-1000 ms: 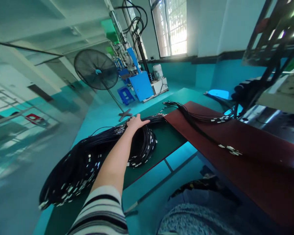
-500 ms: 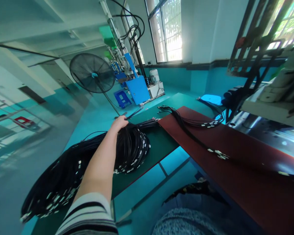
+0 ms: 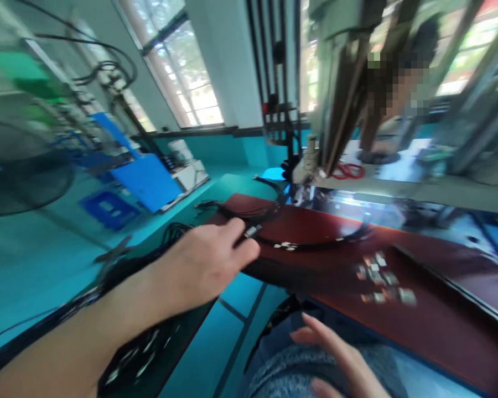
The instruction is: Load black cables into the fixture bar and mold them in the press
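The left hand (image 3: 207, 260) is pinching a black cable (image 3: 268, 241) between thumb and curled fingers, with its metal-tipped end (image 3: 253, 230) poking out just past the fingertips. The cable is trailing away from the hand, curving across the dark red tabletop (image 3: 440, 326). The right hand (image 3: 340, 354) is hovering over the lap (image 3: 282, 378), fingers loosely spread and holding nothing.
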Demonstrator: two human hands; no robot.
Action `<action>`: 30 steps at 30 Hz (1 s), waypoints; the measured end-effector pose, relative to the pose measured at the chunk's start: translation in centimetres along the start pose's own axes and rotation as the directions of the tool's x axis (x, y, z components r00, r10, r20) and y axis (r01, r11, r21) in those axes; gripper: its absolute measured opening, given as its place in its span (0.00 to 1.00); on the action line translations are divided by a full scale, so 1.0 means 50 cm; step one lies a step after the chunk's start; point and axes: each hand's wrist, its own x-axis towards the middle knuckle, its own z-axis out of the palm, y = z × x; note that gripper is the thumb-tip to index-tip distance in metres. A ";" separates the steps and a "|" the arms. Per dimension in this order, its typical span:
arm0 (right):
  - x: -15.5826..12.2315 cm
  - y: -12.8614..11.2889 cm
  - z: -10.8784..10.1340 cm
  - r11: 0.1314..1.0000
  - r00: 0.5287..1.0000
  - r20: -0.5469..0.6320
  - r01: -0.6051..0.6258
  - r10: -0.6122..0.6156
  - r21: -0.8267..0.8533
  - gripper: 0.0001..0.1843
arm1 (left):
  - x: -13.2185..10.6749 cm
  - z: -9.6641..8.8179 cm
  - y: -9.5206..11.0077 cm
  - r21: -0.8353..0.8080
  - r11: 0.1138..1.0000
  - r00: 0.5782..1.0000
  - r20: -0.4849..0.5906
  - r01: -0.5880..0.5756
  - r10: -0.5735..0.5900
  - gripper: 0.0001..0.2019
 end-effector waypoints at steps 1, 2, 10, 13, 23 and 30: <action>-0.001 0.003 0.012 0.996 1.000 0.004 -0.012 0.012 0.092 0.34 | 0.043 0.012 0.025 0.002 0.989 0.989 -0.004 -0.148 0.148 0.09; 0.001 0.008 0.022 0.977 1.000 -0.011 -0.011 0.013 0.214 0.38 | 0.082 0.027 0.047 0.005 0.960 0.960 -0.015 -0.281 0.281 0.09; -0.013 0.030 -0.055 0.777 0.782 -0.543 0.125 0.306 0.617 0.23 | 0.244 0.235 0.163 -0.173 0.788 0.794 0.044 -0.592 0.606 0.10; -0.026 0.016 -0.114 0.912 0.708 -0.640 -0.014 0.298 0.409 0.18 | 0.254 0.293 0.212 -0.416 0.751 0.821 0.020 -0.513 0.571 0.19; 0.002 -0.007 -0.238 0.976 0.791 -0.610 0.086 0.054 0.198 0.27 | 0.414 0.198 0.327 -0.977 -0.117 0.730 0.052 0.179 0.682 0.12; 0.010 -0.063 -0.334 0.998 0.741 -0.669 -0.053 0.053 0.020 0.24 | 0.448 0.212 0.351 -0.958 -0.079 0.730 0.156 0.276 0.666 0.07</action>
